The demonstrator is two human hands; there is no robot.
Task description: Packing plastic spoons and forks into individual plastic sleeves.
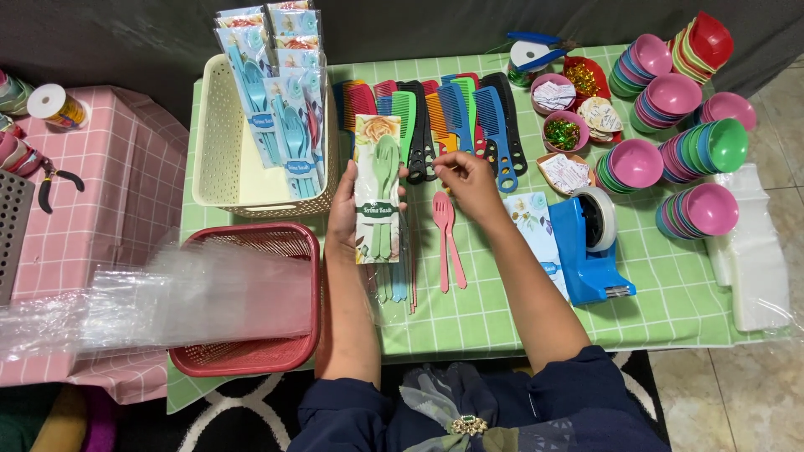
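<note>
Cutlery packet (378, 188), clear sleeve with a flowered card and green spoon and fork inside, is held upright over the green checked table (670, 293) by left hand (343, 209), fingers wrapped round its left edge, thumb side on the back. Right hand (469, 180) hovers just beside the packet's top right, fingers pinched together at the tips; cannot tell if anything small is between them. Under the packet, loose cutlery lies on the cloth: pink fork and spoon (448, 238) to the right, blue and green pieces (398, 280) below the packet. Row of coloured combs (448, 117) fanned out behind the hands. Cream basket (219, 142) at left holds finished blue packets (285, 100) standing up. Red basket (289, 243) in front of it, with a stack of clear plastic sleeves (159, 301) lying across it. Blue tape dispenser (590, 247) right of the right forearm, a printed card (536, 226) beside it. Small bowls with trinkets (565, 130) behind it, stacks of coloured bowls (678, 151) far right. Pink checked side table (100, 192) at left with pliers (54, 180) and a ribbon roll (54, 105).
</note>
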